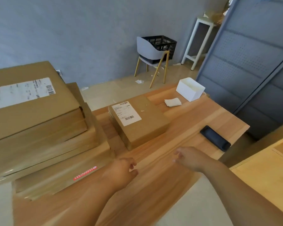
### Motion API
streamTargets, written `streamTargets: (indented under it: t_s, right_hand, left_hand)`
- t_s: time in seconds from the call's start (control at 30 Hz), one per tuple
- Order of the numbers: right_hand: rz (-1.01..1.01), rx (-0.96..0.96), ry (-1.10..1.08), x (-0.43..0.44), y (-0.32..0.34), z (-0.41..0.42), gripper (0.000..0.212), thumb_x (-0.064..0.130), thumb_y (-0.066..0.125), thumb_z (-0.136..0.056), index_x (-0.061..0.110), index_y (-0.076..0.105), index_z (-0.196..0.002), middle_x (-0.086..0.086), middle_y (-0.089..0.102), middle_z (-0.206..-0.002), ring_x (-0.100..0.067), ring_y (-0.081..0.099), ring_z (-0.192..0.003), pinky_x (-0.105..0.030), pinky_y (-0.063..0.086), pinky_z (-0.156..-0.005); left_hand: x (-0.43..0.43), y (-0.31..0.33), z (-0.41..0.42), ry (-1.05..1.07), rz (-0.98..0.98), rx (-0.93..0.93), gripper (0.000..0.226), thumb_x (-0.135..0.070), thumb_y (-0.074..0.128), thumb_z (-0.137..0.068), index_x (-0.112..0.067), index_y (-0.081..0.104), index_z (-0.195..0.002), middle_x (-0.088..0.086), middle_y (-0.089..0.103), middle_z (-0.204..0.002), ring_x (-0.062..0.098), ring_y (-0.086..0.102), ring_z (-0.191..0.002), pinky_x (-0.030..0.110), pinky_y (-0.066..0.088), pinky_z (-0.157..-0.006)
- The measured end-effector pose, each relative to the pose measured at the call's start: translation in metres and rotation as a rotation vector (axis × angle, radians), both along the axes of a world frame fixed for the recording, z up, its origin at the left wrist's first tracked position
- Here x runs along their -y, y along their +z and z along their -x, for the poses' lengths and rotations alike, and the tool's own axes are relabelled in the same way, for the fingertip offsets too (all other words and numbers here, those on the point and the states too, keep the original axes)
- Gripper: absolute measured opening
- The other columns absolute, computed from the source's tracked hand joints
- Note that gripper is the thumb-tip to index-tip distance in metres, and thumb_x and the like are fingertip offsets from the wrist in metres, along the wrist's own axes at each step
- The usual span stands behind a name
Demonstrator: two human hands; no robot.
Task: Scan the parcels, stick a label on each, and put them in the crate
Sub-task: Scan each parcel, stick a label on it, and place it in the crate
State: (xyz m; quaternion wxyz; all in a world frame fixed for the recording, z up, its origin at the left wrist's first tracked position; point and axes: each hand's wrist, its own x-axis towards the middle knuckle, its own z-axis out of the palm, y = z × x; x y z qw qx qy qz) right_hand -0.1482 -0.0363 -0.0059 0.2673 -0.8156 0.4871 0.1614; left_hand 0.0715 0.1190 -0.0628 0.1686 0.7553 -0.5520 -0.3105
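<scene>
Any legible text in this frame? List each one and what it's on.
No text reads as words.
White label on the small parcel: barcodes and print, too blurred.
Long white label on the top stacked parcel: barcodes and print, too blurred.
Red sticker on the lowest stacked parcel: white characters, too small.

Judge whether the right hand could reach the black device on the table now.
Probably yes: the right hand hovers open and empty, with only bare table between it and the black device.
</scene>
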Motion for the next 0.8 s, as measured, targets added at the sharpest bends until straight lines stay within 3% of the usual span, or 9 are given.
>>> streamTargets:
  t_s: [0.17, 0.27, 0.37, 0.43, 0.5, 0.63, 0.8]
  right_hand:
    - [0.042, -0.001, -0.075, 0.063, -0.03, 0.002, 0.043, 0.046, 0.055, -0.091, 0.024, 0.052, -0.127, -0.002, 0.058, -0.124, -0.02, 0.057, -0.104, -0.036, 0.049, -0.089]
    - [0.069, 0.021, -0.107, 0.107, -0.045, -0.004, 0.04, 0.045, 0.054, -0.091, 0.024, 0.053, -0.125, 0.001, 0.06, -0.116, -0.017, 0.06, -0.093, -0.033, 0.05, -0.078]
    - [0.126, 0.072, -0.073, 0.151, -0.056, -0.015, 0.036, 0.046, 0.055, -0.09, 0.024, 0.057, -0.118, 0.003, 0.062, -0.112, -0.018, 0.058, -0.096, -0.031, 0.048, -0.076]
    - [0.138, 0.125, -0.054, 0.177, -0.062, -0.022, 0.033, 0.046, 0.055, -0.09, 0.026, 0.057, -0.116, 0.005, 0.063, -0.109, -0.017, 0.058, -0.095, -0.032, 0.048, -0.075]
    - [0.137, 0.155, 0.001, 0.196, -0.066, -0.028, 0.034, 0.046, 0.055, -0.09, 0.028, 0.055, -0.12, 0.007, 0.063, -0.112, -0.016, 0.059, -0.098, -0.032, 0.049, -0.077]
    - [0.086, 0.209, 0.13, 0.222, -0.074, -0.038, 0.045, 0.042, 0.055, -0.092, 0.024, 0.048, -0.132, 0.003, 0.054, -0.131, -0.018, 0.053, -0.117, -0.033, 0.046, -0.092]
    - [0.015, 0.288, 0.185, 0.234, -0.079, -0.045, 0.056, 0.039, 0.057, -0.091, 0.02, 0.038, -0.14, -0.001, 0.04, -0.141, -0.019, 0.044, -0.124, -0.032, 0.039, -0.1]
  left_hand:
    - [0.059, -0.013, -0.003, 0.242, 0.055, -0.072, 0.042, -0.044, 0.056, -0.088, -0.022, 0.051, -0.123, -0.004, 0.045, -0.115, 0.011, 0.051, -0.092, 0.022, 0.04, -0.078]
    - [0.091, -0.019, -0.003, 0.49, 0.129, -0.089, 0.058, -0.045, 0.058, -0.087, -0.016, 0.038, -0.133, 0.001, 0.031, -0.125, 0.011, 0.045, -0.091, 0.023, 0.034, -0.085]
    - [0.12, -0.03, -0.003, 0.737, 0.067, -0.1, 0.074, -0.052, 0.054, -0.087, -0.017, 0.021, -0.144, 0.011, 0.017, -0.143, 0.033, 0.034, -0.125, 0.044, 0.032, -0.102]
    - [0.134, -0.037, -0.001, 0.888, 0.028, -0.154, 0.083, -0.055, 0.052, -0.086, -0.018, 0.01, -0.148, 0.014, 0.01, -0.151, 0.038, 0.02, -0.135, 0.051, 0.026, -0.107]
    - [0.144, -0.045, 0.0, 1.013, 0.012, -0.232, 0.087, -0.054, 0.052, -0.086, -0.014, 0.007, -0.149, 0.017, 0.015, -0.152, 0.036, 0.02, -0.138, 0.05, 0.024, -0.108]
    - [0.155, -0.054, 0.009, 1.11, 0.011, -0.27, 0.061, -0.045, 0.057, -0.088, -0.012, 0.036, -0.135, 0.015, 0.054, -0.128, 0.033, 0.052, -0.113, 0.042, 0.044, -0.094]
    - [0.156, -0.059, 0.032, 1.188, 0.034, -0.322, 0.071, -0.043, 0.068, -0.081, -0.012, 0.037, -0.136, 0.009, 0.053, -0.128, 0.025, 0.054, -0.106, 0.031, 0.042, -0.082]
